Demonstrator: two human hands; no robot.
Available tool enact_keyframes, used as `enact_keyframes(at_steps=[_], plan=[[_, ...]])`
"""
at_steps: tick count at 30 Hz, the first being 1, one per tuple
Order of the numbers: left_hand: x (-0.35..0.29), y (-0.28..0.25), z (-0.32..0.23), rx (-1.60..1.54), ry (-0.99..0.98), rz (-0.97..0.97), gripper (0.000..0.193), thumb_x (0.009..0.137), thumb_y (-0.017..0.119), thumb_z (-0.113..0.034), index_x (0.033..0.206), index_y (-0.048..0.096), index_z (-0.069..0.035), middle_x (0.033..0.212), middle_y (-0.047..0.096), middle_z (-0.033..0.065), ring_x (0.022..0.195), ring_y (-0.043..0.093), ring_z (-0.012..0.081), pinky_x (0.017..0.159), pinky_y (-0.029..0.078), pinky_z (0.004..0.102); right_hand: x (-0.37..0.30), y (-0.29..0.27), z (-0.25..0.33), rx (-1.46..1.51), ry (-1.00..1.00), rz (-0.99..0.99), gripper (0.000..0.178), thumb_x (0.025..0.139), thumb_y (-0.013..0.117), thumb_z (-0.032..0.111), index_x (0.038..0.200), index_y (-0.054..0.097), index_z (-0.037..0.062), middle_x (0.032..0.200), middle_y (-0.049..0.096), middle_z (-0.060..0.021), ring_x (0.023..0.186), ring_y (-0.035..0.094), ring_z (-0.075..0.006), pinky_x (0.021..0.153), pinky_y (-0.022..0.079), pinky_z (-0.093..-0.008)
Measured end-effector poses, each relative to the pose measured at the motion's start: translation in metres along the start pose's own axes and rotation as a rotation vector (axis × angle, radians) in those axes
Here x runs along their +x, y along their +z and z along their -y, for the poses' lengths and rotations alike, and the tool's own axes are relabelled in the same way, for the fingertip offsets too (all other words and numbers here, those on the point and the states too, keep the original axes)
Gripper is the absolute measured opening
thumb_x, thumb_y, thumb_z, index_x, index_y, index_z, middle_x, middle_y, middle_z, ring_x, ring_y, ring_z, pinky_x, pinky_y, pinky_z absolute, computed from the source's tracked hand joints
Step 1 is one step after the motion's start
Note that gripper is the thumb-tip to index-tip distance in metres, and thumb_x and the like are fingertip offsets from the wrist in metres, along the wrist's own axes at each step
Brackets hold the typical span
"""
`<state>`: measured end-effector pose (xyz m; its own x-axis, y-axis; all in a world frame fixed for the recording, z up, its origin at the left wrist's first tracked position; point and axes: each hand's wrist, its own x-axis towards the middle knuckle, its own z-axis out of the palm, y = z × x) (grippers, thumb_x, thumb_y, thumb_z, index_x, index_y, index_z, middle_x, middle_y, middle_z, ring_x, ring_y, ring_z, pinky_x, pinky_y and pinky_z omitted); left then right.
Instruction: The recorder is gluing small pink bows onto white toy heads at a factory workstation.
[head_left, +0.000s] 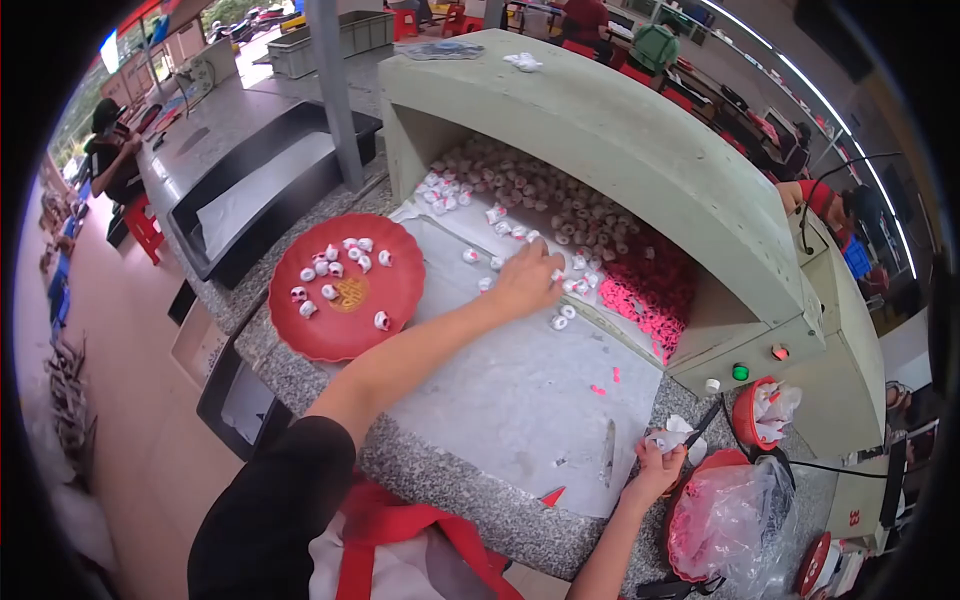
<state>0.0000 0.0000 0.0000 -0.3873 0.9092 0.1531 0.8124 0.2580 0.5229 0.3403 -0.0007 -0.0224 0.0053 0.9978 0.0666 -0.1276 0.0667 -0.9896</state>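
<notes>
My left hand [528, 281] reaches across to the mouth of a pale green box-shaped machine [600, 110]. Its fingers are curled down onto a small white rounded piece at the front of a heap of white pieces [570, 205]. Near the machine's right side, my right hand [660, 468] is closed around a slim black tool [706, 420], with crumpled white material [672, 438] at the fingertips. To the left, a red scalloped plate [390, 310] carries several white pieces with dark pink marks. Small bright pink pieces [650, 300] lie heaped inside the machine's right end.
White sheeting [480, 400] covers the speckled stone counter [430, 480]. A red bowl [748, 415] and a plastic bag [740, 510] on a red plate stand at right. A grey post [335, 100] and black tray [255, 190] are at left. Other people work behind.
</notes>
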Motion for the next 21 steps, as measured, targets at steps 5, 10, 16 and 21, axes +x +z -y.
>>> enact_keyframes(at_steps=[5, 10, 16, 21], plan=[[-0.032, -0.035, 0.018, 0.105, 0.273, -0.368, 0.032, 0.071, 0.063, -0.029, 0.094, 0.057, -0.009, 0.096, 0.049, 0.0156, 0.095, 0.046, 0.0330, 0.080, 0.041, 0.0435, -0.018, 0.005, -0.006, 0.021, -0.002, -0.055, 0.031, 0.076, 0.055, -0.002, 0.105, 0.045, 0.0009, 0.095, 0.054, -0.0072, 0.079, 0.054, -0.0129, 0.063, 0.049, -0.0241], [0.067, -0.090, 0.102, 0.520, -0.224, -0.309, 0.033, 0.074, 0.059, -0.035, 0.083, 0.061, -0.003, 0.091, 0.056, 0.0179, 0.088, 0.054, 0.0312, 0.072, 0.045, 0.0424, -0.011, -0.020, -0.015, 0.000, -0.090, -0.090, 0.031, 0.071, 0.056, -0.003, 0.099, 0.046, 0.0023, 0.085, 0.054, -0.0049, 0.071, 0.053, -0.0114, 0.060, 0.046, -0.0223], [0.042, -0.085, 0.133, 0.648, -0.159, -0.170, 0.028, 0.074, 0.057, -0.026, 0.096, 0.052, -0.008, 0.095, 0.051, 0.0199, 0.094, 0.051, 0.0390, 0.078, 0.042, 0.0460, -0.004, -0.008, -0.046, -0.189, -0.126, -0.032, 0.034, 0.068, 0.055, -0.007, 0.099, 0.046, 0.0026, 0.088, 0.049, -0.0026, 0.083, 0.050, -0.0108, 0.072, 0.042, -0.0233], [0.090, -0.027, 0.186, 0.425, 0.134, -0.221, 0.038, 0.066, 0.058, -0.009, 0.102, 0.047, -0.007, 0.093, 0.053, 0.0208, 0.086, 0.051, 0.0398, 0.074, 0.040, 0.0447, -0.011, -0.006, -0.013, -0.040, -0.074, -0.064, 0.030, 0.068, 0.056, -0.003, 0.095, 0.044, 0.0036, 0.082, 0.051, -0.0032, 0.078, 0.052, -0.0115, 0.068, 0.043, -0.0257]])
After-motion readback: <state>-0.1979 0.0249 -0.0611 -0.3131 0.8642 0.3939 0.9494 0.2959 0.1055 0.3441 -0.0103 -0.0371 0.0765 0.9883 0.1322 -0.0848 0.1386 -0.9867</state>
